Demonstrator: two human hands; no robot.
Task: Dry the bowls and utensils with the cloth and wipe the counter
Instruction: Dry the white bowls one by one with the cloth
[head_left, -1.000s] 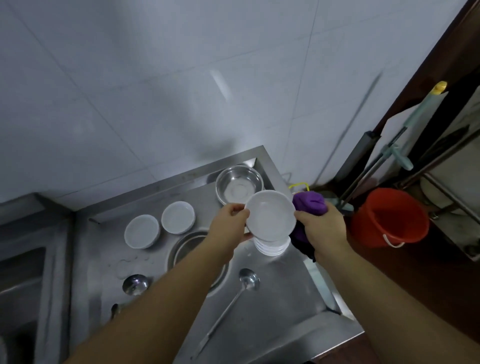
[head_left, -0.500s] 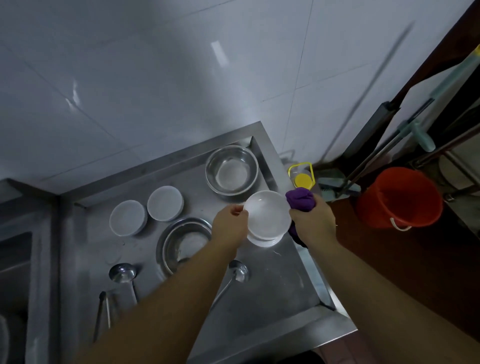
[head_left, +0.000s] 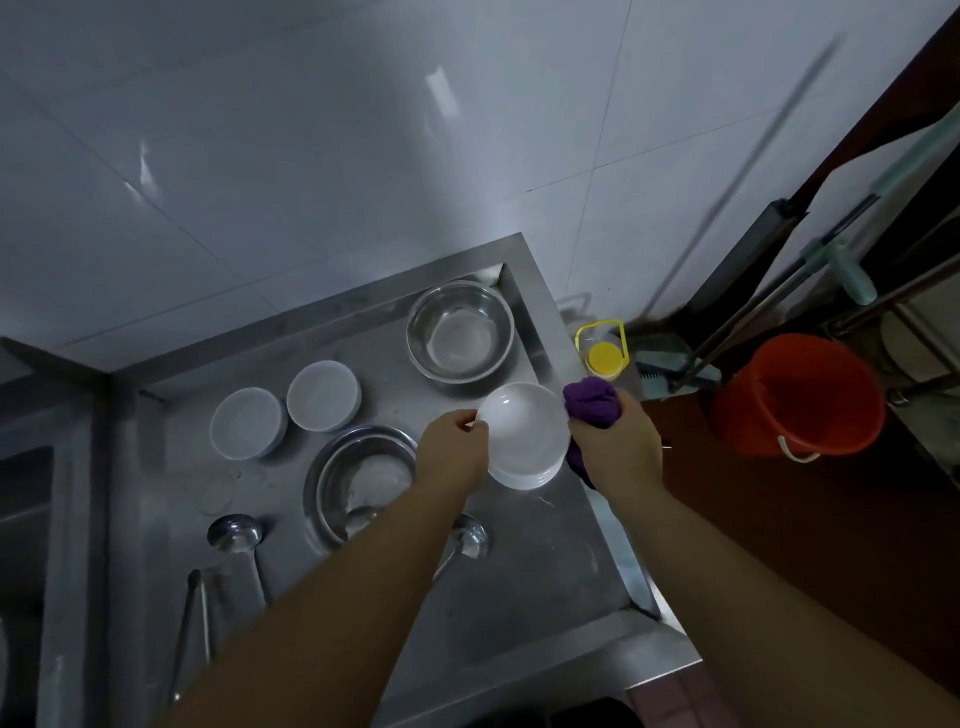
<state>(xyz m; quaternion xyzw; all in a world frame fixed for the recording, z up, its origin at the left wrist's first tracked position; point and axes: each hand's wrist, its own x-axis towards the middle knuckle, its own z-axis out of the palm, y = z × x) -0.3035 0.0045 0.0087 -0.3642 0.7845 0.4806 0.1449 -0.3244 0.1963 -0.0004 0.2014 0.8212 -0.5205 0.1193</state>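
Both arms outstretched, left hand (head_left: 453, 451) and right hand (head_left: 618, 448) curled.

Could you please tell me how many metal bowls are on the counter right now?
2: one deep metal bowl in the counter's far right corner, and a wider one at the middle, partly behind the left forearm. More may be hidden under the arms.

Item count on the tabletop (head_left: 519, 582):

- White bowls: 2 upside down near the back left corner, (head_left: 248, 423) and (head_left: 323, 396).
- White bowl stack (head_left: 524, 439) near the right edge; its number cannot be read.
- Steel bowls: 2, 1 at the back right corner (head_left: 461, 330) and 1 at the centre (head_left: 358, 480).
- Ladles: 2, (head_left: 236, 535) and (head_left: 467, 540).
- Tongs: 1 (head_left: 195, 623), near the left edge.
- Purple cloth: 1 (head_left: 592, 402).
- Hands: 2, left (head_left: 453, 452) and right (head_left: 618, 447).

On the floor: 1 orange bucket (head_left: 797, 395) and 1 yellow-capped jug (head_left: 602, 351).
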